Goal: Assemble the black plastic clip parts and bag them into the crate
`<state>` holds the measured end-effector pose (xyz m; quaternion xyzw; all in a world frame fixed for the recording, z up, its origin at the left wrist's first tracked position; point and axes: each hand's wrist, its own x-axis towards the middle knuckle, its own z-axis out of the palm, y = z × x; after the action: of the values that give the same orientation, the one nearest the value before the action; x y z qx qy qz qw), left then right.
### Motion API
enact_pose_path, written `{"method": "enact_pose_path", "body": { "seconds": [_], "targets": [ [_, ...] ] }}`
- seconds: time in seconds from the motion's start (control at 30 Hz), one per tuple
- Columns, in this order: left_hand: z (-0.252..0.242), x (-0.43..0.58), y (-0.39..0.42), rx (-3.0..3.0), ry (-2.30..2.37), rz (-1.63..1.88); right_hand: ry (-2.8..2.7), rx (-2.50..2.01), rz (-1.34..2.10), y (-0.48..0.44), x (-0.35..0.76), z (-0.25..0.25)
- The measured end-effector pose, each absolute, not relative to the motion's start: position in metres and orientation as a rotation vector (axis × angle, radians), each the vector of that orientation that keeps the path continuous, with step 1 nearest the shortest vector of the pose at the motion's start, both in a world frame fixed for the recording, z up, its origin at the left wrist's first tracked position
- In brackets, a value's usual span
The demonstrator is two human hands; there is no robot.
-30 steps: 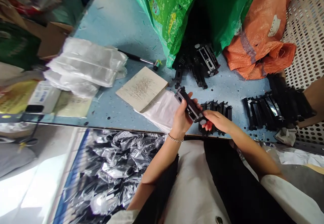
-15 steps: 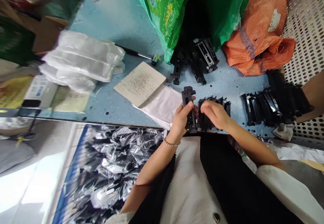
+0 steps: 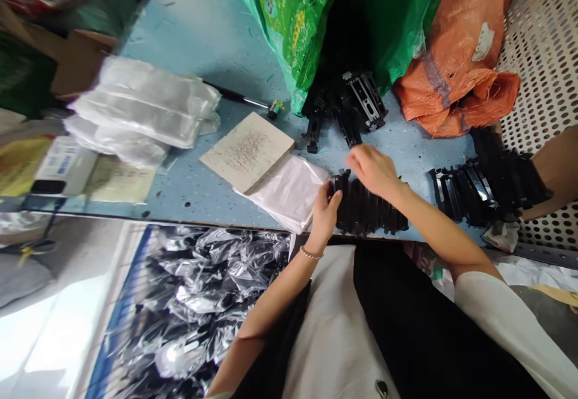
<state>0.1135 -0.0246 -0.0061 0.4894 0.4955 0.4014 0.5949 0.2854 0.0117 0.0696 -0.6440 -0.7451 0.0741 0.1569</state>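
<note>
**Both hands at the black row on the table's front edge!**

Here's the view from the head camera, and the left hand (image 3: 325, 218), thin bracelet at the wrist, has its fingers (image 3: 335, 197) right up against the near end of a row of ribbed black plastic parts (image 3: 370, 212). Is that grip closed on a piece? From here I can't tell. The right hand (image 3: 372, 170) hangs just above the row, fingers spread in a wide, open grip with nothing in it. The row sits right at the table's front edge. My read is that the work in hand is at this row, and the next move calls for that open right hand to drop and close on a piece.

Across the blue speckled table (image 3: 217, 44), a white plastic sheet (image 3: 284, 191) lies just beside the left hand, partly under a beige cardboard pad (image 3: 246, 152). Beyond them are a black-handled hammer (image 3: 237, 97), a dark heap of black plastic parts (image 3: 345, 107) and a second black row (image 3: 465, 194). Behind those slump a green woven sack (image 3: 298, 26) and an orange woven sack (image 3: 456, 68), against a perforated metal panel (image 3: 542, 86). Below the edge, clear plastic bags (image 3: 198, 284) glint.
</note>
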Motion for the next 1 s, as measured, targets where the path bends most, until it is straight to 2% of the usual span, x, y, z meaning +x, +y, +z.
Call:
{"method": "enact_pose_path", "body": {
  "seconds": [0.1, 0.2, 0.33, 0.47, 0.67, 0.73, 0.9, 1.0],
  "targets": [
    [-0.022, 0.120, -0.027, 1.438, 1.225, 0.970, -1.954, -2.201, 0.222, 0.068, 0.298, 0.054],
    [-0.018, 0.121, -0.029, 1.563, 1.188, 0.989, -1.871, -2.286, 0.413, 0.087, 0.310, 0.043],
    [0.007, 0.120, -0.019, 1.353, 1.099, 1.068, -1.654, -2.048, 0.672, 0.036, 0.313, 0.058],
    [0.043, 0.125, -0.003, 0.821, 0.843, 0.987, -1.811, -1.593, 0.796, -0.044, 0.299, 0.087],
    [0.080, 0.121, -0.016, 0.774, 0.760, 0.671, -1.822, -1.663, 0.316, -0.057, 0.297, 0.095],
    [0.081, 0.119, -0.024, 0.813, 0.772, 0.654, -1.836, -1.643, 0.317, -0.042, 0.295, 0.091],
    [0.074, 0.112, -0.025, 0.867, 0.887, 0.788, -1.566, -1.527, 0.923, -0.029, 0.276, 0.085],
    [0.075, 0.102, -0.016, 0.784, 0.911, 0.833, -1.734, -1.421, 0.964, -0.048, 0.265, 0.086]
  ]
}}
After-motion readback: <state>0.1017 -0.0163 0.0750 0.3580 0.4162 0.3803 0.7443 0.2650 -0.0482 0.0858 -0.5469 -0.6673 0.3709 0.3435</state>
